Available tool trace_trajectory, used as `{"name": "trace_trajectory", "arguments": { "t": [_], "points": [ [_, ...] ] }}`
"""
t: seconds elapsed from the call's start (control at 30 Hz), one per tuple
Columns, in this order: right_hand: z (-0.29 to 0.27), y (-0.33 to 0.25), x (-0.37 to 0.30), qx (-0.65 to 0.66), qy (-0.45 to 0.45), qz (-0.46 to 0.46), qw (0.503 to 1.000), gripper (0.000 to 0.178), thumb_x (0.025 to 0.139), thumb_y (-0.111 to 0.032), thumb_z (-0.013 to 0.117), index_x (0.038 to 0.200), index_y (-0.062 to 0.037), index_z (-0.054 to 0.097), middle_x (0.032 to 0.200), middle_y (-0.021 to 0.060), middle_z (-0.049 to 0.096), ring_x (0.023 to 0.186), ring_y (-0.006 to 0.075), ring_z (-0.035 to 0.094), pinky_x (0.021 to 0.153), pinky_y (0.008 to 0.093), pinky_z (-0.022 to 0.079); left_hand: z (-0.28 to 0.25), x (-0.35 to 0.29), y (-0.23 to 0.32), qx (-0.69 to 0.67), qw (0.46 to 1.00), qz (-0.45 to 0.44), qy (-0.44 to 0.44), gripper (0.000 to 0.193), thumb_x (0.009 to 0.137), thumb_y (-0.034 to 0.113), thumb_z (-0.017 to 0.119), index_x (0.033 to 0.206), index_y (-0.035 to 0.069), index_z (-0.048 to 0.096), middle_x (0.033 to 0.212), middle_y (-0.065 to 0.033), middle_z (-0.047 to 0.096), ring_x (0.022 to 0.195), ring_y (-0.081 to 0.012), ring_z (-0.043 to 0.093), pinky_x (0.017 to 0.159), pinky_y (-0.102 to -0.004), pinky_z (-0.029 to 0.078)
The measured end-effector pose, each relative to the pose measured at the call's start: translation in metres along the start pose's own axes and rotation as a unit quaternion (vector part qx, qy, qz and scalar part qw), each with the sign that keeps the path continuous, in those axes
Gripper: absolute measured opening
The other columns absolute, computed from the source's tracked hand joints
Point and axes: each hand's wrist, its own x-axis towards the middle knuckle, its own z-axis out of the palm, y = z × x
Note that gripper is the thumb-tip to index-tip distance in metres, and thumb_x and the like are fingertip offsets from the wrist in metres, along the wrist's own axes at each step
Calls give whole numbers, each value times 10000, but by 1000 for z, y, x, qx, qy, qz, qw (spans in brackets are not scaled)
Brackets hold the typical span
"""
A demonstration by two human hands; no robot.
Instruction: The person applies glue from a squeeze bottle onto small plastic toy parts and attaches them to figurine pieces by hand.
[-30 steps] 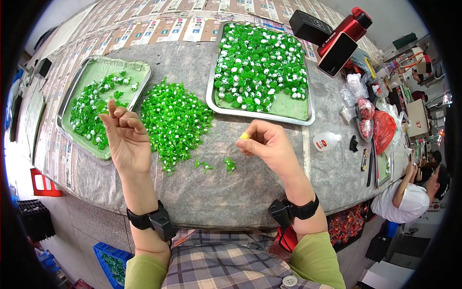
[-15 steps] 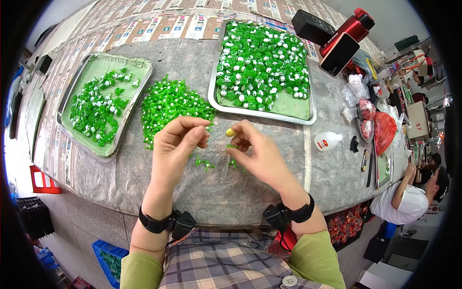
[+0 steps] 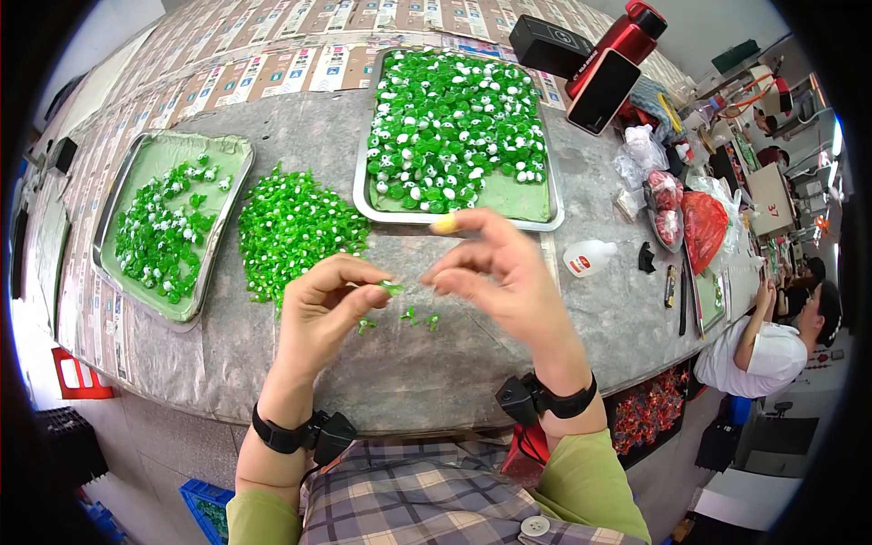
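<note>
My left hand [image 3: 329, 307] pinches a small green plastic piece [image 3: 391, 287] between thumb and forefinger. Just to its right is my right hand [image 3: 505, 277], slightly blurred, its fingers apart and nothing visible in them. A yellow cover [image 3: 443, 223] wraps one of its fingertips. On the table below the hands lie a few loose green pieces [image 3: 410, 315]. Beyond my left hand is a heap of small green pieces with white spots [image 3: 295, 227]. A metal tray [image 3: 463, 219] behind my right hand holds many round green pieces with white eyeballs.
At the left, a second tray [image 3: 238, 186] carries fewer green-and-white pieces. To the right are a white bottle [image 3: 589, 258], a phone [image 3: 603, 92], a red flask [image 3: 627, 44], a black box [image 3: 550, 45] and a red plastic bag [image 3: 704, 232]. A co-worker [image 3: 758, 354] sits far right.
My right hand has opened out, its yellow-tipped finger lifted. A green piece now shows in my left fingertips; earlier one was at my right fingers. The whole view has shifted slightly.
</note>
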Motion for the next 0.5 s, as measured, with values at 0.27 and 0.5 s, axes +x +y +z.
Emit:
{"name": "trace_trajectory", "arguments": {
  "t": [0.27, 0.5],
  "points": [
    [-111, -8, -73, -150, 452, -172, 862, 299, 729, -63, 590, 1001, -5, 480, 836, 72, 556, 694, 89, 497, 639, 194, 393, -7, 5, 1, -319, 941, -79, 83, 78, 776, 70, 519, 838, 31, 491, 765, -110, 569, 673, -160, 585, 610, -260, 514],
    [-133, 43, -75, -218, 296, 113, 923, 441, 678, -95, 650, 1060, 9, 456, 984, 90, 526, 872, 126, 497, 733, 238, 404, -6, 5, -3, -334, 936, -90, 69, 76, 777, 60, 512, 846, 47, 483, 755, -85, 557, 659, -145, 577, 598, -254, 510]
  ]
}}
